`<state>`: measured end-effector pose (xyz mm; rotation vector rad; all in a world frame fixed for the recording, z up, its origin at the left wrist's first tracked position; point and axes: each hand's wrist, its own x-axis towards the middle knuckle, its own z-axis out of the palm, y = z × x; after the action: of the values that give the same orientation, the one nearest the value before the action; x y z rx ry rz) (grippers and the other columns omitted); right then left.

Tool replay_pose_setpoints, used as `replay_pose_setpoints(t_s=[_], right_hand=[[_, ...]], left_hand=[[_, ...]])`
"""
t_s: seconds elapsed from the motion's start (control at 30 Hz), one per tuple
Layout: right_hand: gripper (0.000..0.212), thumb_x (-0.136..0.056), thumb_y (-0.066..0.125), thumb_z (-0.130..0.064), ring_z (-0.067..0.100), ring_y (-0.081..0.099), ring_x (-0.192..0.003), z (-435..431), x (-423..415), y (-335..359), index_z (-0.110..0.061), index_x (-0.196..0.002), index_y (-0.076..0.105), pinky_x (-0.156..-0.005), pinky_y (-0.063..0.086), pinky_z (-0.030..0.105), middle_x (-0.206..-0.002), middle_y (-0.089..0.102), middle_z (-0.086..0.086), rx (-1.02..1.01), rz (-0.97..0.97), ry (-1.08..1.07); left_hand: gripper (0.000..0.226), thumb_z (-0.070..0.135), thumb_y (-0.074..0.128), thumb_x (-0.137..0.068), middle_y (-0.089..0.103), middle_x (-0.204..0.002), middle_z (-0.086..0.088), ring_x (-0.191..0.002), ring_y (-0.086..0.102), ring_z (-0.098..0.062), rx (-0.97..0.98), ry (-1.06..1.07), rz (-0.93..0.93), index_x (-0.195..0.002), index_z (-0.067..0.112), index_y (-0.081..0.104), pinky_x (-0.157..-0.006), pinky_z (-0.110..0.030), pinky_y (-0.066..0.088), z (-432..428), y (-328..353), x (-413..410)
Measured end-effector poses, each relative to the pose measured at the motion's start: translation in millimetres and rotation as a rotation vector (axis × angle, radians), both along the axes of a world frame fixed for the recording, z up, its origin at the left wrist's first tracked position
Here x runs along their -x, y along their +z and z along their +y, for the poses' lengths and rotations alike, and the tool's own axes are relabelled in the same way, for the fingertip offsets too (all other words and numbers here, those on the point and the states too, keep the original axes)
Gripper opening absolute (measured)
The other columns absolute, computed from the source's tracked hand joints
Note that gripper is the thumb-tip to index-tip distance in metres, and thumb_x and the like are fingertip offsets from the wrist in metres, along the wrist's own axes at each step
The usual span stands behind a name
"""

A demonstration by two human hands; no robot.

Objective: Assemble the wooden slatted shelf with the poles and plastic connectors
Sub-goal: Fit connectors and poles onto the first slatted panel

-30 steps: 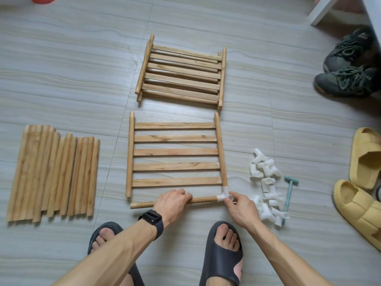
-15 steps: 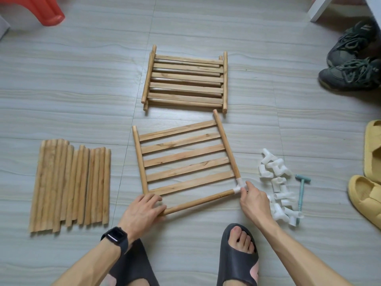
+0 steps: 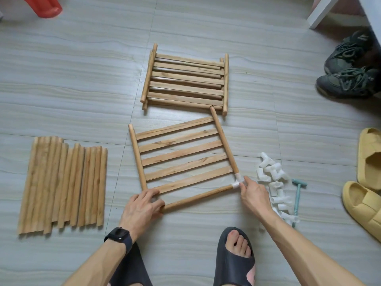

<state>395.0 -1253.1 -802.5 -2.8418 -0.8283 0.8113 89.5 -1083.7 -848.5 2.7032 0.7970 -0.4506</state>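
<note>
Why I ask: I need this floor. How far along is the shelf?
Early. Done: one connector joins a pole to the near panel. In hand: left hand holds that pole, right hand pinches the connector. Remaining: stacked panels, loose poles, spare connectors untouched.

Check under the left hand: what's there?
The left hand covers the slatted panel's near-left corner and the pole's end. Whether a connector sits there is hidden; the only fitted white connector seen is at the right hand.
</note>
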Motion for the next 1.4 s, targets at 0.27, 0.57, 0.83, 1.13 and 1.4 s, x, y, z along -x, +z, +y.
replay_pose_setpoints(t_s=[0.27,0.57,0.83,1.13,1.4], right_hand=[[0.046,-0.101,0.050,-0.035,0.035,0.054,-0.121,-3,-17,-4,-0.010,-0.140,0.051,-0.097,0.042,0.042,-0.131,0.058,0.015,-0.126,-0.007,-0.101],[0.040,-0.094,0.054,-0.020,0.039,0.054,-0.112,-35,-38,-4,-0.008,-0.132,0.046,-0.091,0.042,0.044,-0.123,0.056,0.019,-0.243,-0.150,-0.441],[0.044,-0.091,0.053,-0.032,0.034,0.042,-0.125,-23,-80,1,-0.019,-0.133,0.051,-0.102,0.038,0.044,-0.136,0.047,0.012,-0.109,-0.196,-0.271],[0.028,-0.093,0.052,-0.025,0.036,0.046,-0.120,11,-112,-6,-0.014,-0.115,0.065,-0.089,0.042,0.041,-0.122,0.064,0.012,0.099,-0.164,-0.163],[0.019,-0.098,0.052,-0.027,0.034,0.059,-0.106,22,-70,23,-0.012,-0.100,0.064,-0.088,0.045,0.041,-0.103,0.066,0.009,-0.434,0.046,-0.521]], left_hand=[[0.042,0.060,0.093,-0.044,0.067,-0.122,0.000,-0.102,0.070,-0.019,0.025,-0.112,-0.063,-0.068,0.041,0.065,-0.077,-0.036,0.060,-2,11,1],[0.035,0.038,0.095,-0.059,0.061,-0.132,0.001,-0.098,0.068,-0.016,0.112,-0.029,-0.083,-0.078,0.034,0.066,-0.059,-0.025,0.059,-4,5,10],[0.028,0.025,0.090,-0.070,0.057,-0.143,-0.005,-0.131,0.056,-0.029,0.069,0.016,-0.059,-0.091,0.028,0.072,-0.106,-0.046,0.044,3,3,2],[0.020,0.018,0.074,-0.087,0.041,-0.157,-0.003,-0.149,0.031,-0.025,0.025,-0.007,-0.036,-0.104,0.026,0.070,-0.119,-0.049,0.022,23,1,-3],[0.025,0.025,0.068,-0.092,0.033,-0.161,-0.002,-0.153,0.020,-0.023,0.046,0.045,-0.040,-0.117,0.029,0.066,-0.122,-0.045,0.011,24,3,-4]])
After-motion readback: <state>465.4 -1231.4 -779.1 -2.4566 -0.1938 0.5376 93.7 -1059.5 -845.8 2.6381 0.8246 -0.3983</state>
